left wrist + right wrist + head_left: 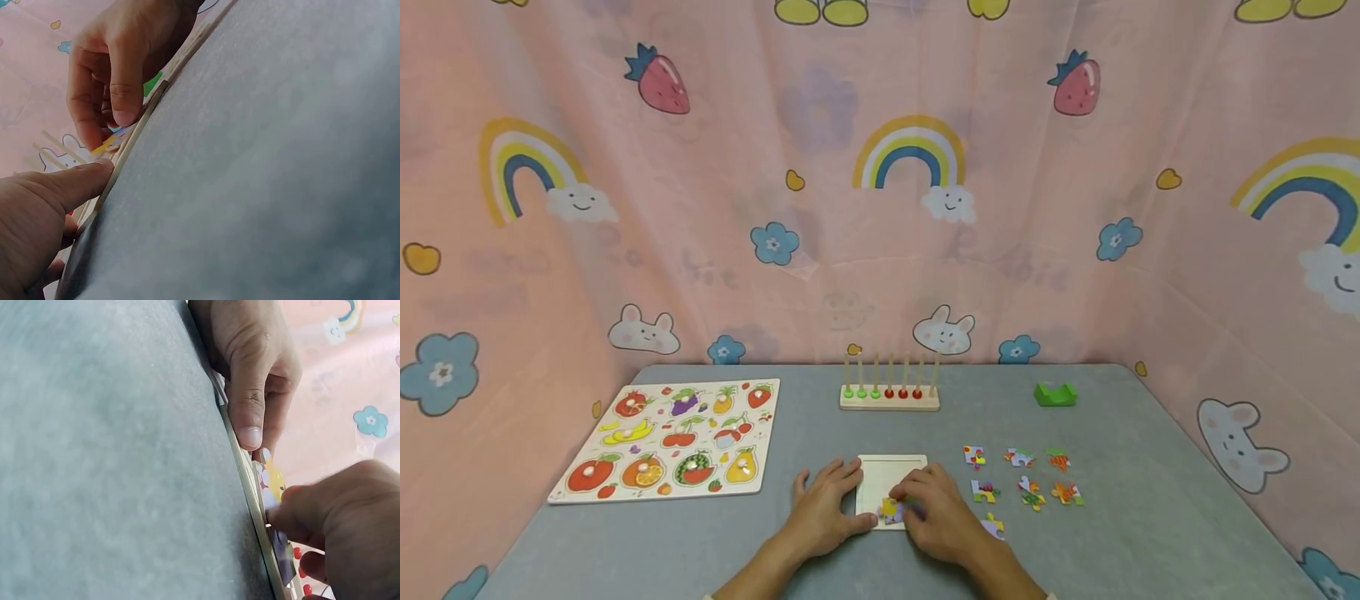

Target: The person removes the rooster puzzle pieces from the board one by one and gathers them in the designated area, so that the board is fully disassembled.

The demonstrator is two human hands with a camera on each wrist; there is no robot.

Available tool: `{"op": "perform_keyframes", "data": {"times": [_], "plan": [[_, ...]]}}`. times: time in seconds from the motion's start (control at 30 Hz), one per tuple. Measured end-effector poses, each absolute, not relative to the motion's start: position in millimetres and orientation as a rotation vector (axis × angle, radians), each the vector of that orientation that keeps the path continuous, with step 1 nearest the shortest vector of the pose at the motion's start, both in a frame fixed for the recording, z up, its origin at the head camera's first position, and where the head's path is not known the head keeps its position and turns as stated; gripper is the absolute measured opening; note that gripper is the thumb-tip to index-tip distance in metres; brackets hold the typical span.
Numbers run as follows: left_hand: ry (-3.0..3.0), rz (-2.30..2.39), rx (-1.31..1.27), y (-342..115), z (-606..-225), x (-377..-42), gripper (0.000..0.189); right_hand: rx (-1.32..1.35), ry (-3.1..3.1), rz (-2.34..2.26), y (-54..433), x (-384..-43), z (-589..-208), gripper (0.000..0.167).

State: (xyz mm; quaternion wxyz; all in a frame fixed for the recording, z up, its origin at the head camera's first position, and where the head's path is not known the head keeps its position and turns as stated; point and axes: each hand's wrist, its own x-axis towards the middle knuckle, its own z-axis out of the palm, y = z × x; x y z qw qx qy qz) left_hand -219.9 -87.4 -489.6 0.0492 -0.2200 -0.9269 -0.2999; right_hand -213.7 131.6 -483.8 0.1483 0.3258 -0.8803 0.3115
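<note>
In the head view a small pale wooden puzzle tray [880, 477] lies on the table in front of me. My left hand [823, 508] rests along its left side, thumb and fingers extended, the thumb [249, 419] touching the rim near the lower left corner. A yellow-and-lilac jigsaw piece [890, 508] lies low in the tray, between the hands. My right hand [936, 515] bends over the tray and pinches a jigsaw piece, mostly hidden by the fingers. Close to those fingers in the right wrist view are the yellow piece [272, 478] and a purple one [283, 557].
Several loose jigsaw pieces [1031, 493] lie right of the tray, one piece [993, 525] close to my right wrist. A fruit peg board [658, 483] is at left. Behind stand a bead rack [889, 402] with upright pegs and a green block [1056, 396].
</note>
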Motion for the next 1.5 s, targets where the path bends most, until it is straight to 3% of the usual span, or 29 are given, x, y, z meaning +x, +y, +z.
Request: {"op": "perform_keyframes", "data": {"times": [0.9,1.5], "plan": [[-2.822,-0.917,-0.69,-87.5,-488.1,-219.0,0.069,1.066,-2.422,0.809,134.2,-213.9,-487.3,0.028],[-2.816,-0.907,-0.685,-88.1,-488.9,-219.9,0.069,1.015,-2.523,0.818,132.6,-212.0,-477.6,0.025]]}}
